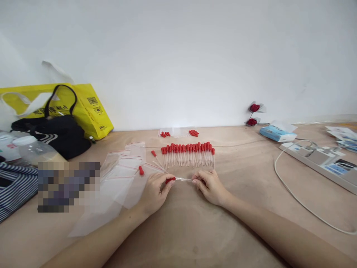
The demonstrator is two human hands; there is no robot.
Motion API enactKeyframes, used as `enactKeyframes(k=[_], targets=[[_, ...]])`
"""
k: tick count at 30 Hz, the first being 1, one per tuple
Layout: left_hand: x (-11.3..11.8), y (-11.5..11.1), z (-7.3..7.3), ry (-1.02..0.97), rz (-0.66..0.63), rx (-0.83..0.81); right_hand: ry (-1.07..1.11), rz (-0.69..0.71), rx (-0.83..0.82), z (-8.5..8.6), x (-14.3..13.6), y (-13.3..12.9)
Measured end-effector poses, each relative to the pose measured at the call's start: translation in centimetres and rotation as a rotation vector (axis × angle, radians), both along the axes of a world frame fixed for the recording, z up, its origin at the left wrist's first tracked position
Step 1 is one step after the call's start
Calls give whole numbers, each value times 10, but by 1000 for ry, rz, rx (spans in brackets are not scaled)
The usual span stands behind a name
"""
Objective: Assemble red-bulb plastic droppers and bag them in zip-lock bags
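Between both hands lies a clear dropper tube (pixel 183 179) held level, with a red rubber bulb (pixel 170 180) at its left end. My left hand (pixel 156 189) pinches the bulb, and the thumb and fingers of my right hand (pixel 209 186) close on the tube's other end. Just beyond them, a row of droppers with red bulbs (pixel 188 148) lies side by side, glass ends towards me. A loose red bulb (pixel 141 170) is left of my left hand. Another dropper (pixel 154 153) lies slanted near the row.
Clear zip bags (pixel 122 178) spread over the table at left. More red bulbs (pixel 193 133) rest on a bag by the wall. A yellow bag (pixel 95 111), black bag (pixel 64 134) and bottle (pixel 36 150) stand left. Tissues (pixel 275 133), a power strip (pixel 329 165) and a white cable (pixel 290 191) lie right.
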State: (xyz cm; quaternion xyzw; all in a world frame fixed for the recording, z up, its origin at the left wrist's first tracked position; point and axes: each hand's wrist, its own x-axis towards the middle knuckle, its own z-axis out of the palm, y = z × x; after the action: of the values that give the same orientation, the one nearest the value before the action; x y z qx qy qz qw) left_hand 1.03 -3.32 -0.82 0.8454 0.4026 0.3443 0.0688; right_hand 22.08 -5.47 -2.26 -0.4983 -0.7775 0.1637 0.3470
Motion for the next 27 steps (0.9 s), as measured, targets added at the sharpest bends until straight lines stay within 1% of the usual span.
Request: enactKeyframes(k=[3,6,11,14,18,23,27], targets=[[0,-1,0,-35,5,-11,-61,64,88,2,0,-2],[-1,-2,0,-49,-19,-5,-112,72,167,3,0,-3],[0,-5,0,15,-106,88,-121,59,255,4,2,-3],[2,-7,-1,57,-164,122,-175,104,325,3,7,-3],[5,-10,0,121,-247,109,-250,158,439,3,13,-6],[7,-12,2,132,-230,102,-283,147,552,3,9,-10],[7,-14,2,129,-214,124,-293,155,612,1,4,-8]])
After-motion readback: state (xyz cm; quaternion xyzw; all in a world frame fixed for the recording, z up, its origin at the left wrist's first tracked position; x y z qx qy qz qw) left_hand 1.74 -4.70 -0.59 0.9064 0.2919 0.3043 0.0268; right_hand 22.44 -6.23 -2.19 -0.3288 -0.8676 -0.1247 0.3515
